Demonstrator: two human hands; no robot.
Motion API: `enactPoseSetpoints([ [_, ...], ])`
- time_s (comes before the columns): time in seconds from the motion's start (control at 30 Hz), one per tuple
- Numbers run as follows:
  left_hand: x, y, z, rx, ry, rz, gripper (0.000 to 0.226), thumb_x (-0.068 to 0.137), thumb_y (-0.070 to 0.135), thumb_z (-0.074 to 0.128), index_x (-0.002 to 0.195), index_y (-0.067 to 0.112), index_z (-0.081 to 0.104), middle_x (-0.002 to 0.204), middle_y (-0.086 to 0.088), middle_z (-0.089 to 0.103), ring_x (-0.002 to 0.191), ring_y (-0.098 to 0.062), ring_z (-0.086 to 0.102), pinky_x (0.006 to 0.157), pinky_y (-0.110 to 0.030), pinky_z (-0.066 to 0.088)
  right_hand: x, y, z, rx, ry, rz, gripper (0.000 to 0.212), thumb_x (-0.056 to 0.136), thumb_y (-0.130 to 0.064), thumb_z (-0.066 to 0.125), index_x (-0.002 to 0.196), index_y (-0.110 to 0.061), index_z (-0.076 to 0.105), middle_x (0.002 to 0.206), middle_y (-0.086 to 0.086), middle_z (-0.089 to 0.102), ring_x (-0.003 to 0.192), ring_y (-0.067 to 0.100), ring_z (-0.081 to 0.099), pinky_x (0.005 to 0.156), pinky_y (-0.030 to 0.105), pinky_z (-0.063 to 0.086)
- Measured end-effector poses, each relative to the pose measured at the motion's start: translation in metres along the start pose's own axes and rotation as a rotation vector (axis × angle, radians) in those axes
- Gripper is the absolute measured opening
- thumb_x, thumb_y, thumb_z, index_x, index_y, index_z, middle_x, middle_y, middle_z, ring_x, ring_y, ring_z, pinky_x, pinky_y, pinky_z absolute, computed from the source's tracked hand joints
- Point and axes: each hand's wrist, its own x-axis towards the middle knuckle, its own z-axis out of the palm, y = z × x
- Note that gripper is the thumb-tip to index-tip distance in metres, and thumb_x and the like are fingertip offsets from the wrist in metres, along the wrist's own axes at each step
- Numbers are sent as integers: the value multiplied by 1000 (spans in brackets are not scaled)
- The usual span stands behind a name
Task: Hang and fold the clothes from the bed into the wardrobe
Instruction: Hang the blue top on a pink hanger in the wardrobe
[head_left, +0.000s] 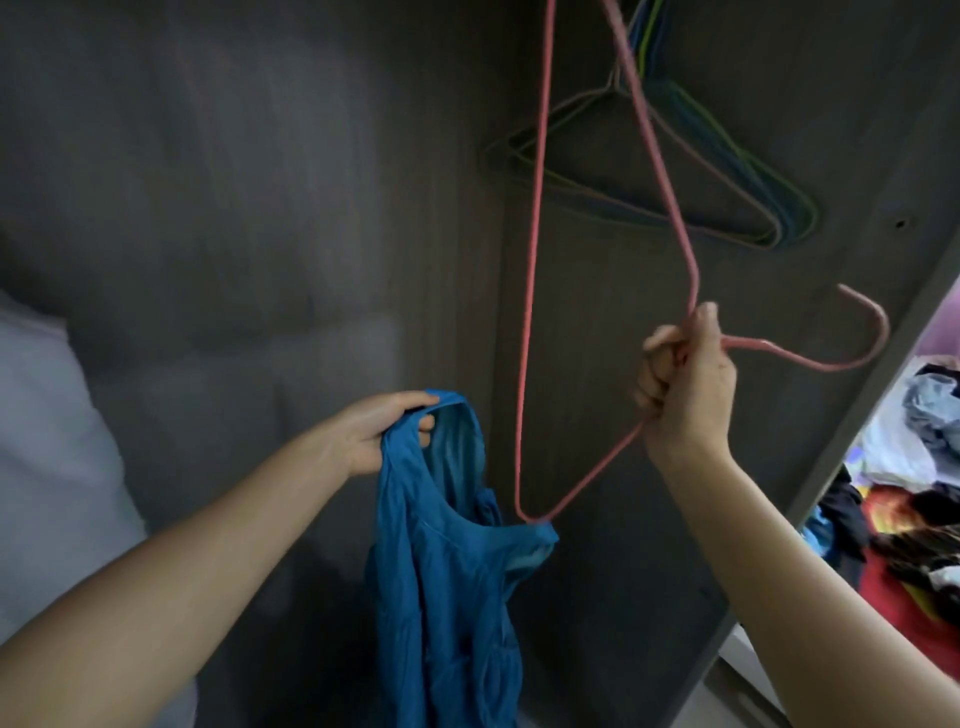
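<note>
left hand (371, 434): fingers and thumb curled round one strap of the blue top, bunching the thin fabric into a loop over the fingers.
right hand (683, 387): fist closed round the neck of the pink hanger, thumb up against the wire.
blue top (447, 582): soft, sleeveless teal cloth, slightly creased, hanging limp below the left hand; the scooped neckline gapes open in the middle.
pink hanger (532, 291): thin coated wire bent into a long triangle, held turned on its side; the curved hook points right, one rounded corner dips low and touches the edge of the top's neckline, the far end runs out of the upper edge of view.
spare hangers (691, 171): a bunch of similar wire shapes in green, blue and pale tones, hung close together high inside.
wardrobe (260, 208): dark grey, wood-grain panels, matte and flat; a vertical seam runs behind the hanger; open space lies between the two hands and the back panel.
wardrobe edge (878, 332): pale slanted frame at the right.
clothes pile (919, 499): rumpled mixed fabrics beyond that frame, well apart from the hands.
</note>
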Motion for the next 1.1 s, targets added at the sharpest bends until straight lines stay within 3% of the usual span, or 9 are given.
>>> enactPoseSetpoints([
  [0.1,-5,-2,2,-24,-77,3,16,97,22,48,83,13,50,48,3,43,37,-8,39,35,-19,36,-18,3,10,77,-7,9,59,97,-45,39,45,-22,53,40,-10,27,34,5,22,37,14,17],
  [0.27,-17,11,0,-97,-159,90,15,91,23,50,79,14,54,48,4,43,38,-8,39,37,-18,36,-61,44,9,-86,-23,97,62,102,-35,38,42,-23,48,40,-10,33,34,5,26,37,15,19],
  [0.4,-19,11,-16,-157,59,168,29,99,22,44,77,9,58,47,-1,56,36,-13,53,36,-17,42,-79,58,-3,-312,-240,293,60,102,-39,38,46,-20,52,38,-9,27,33,7,23,37,15,19],
  [0.53,-16,-17,-38,-276,198,84,33,98,27,45,73,8,55,59,-6,56,51,-18,57,51,-27,48,-72,39,-14,-398,-352,328,57,97,-49,40,50,-20,54,42,-7,27,35,10,22,37,17,20],
  [0.63,-16,-27,-33,-403,134,74,50,99,28,43,55,8,56,44,-3,49,34,-15,50,39,-18,42,-72,28,-13,-289,-284,239,53,90,-56,46,50,-22,52,44,-9,32,37,7,26,37,17,22],
  [0.77,-21,-16,1,-433,-40,79,33,96,27,48,66,13,49,46,4,40,33,-8,39,34,-15,34,-82,34,1,-6,-132,111,49,92,-46,44,49,-25,51,47,-9,37,37,5,28,37,16,24],
  [0.87,-27,1,16,-420,-94,138,39,95,27,49,59,13,49,46,5,38,33,-7,38,33,-16,32,-93,51,15,37,-93,91,50,94,-45,41,49,-26,50,46,-10,37,37,5,27,37,16,23],
  [1.0,-34,23,4,-486,-73,228,38,96,24,47,62,11,55,45,5,37,33,-6,37,32,-18,32,-113,80,4,-234,-197,302,52,85,-60,44,48,-24,49,44,-6,35,39,9,28,38,20,22],
  [1.1,-33,33,-30,-359,91,285,29,96,24,43,72,11,51,55,0,41,44,-10,41,44,-19,33,-100,70,-14,-465,-372,415,52,81,-58,43,50,-17,50,43,-3,33,37,10,28,37,19,22],
])
